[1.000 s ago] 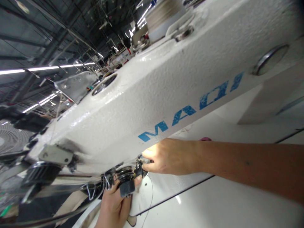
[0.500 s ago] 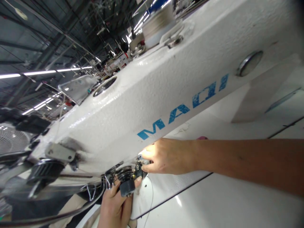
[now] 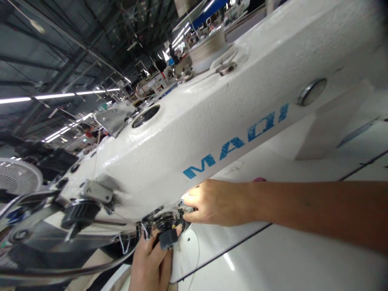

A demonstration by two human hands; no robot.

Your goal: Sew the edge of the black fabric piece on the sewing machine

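The white sewing machine [image 3: 182,141] stands on the table [image 3: 248,254], its long arm [image 3: 212,125] slanting down, front end [image 3: 133,186] pointing left. Under the machine, the right hand [image 3: 216,202] reaches its small metal parts [image 3: 181,214]; the left hand [image 3: 150,260] curls behind the machine's black knob [image 3: 168,239]. What either hand grips, one cannot tell. It seems like fiddly work, which calls for slow, steady moves.

Fluorescent tubes [image 3: 54,96]: bright, roof [image 3: 18,38] dim
Right grip [image 3: 209,203]: fingers spotlit
Desk [image 3: 257,258]: glare streak
Sewing machine [image 3: 169,149]: blurred at right edge
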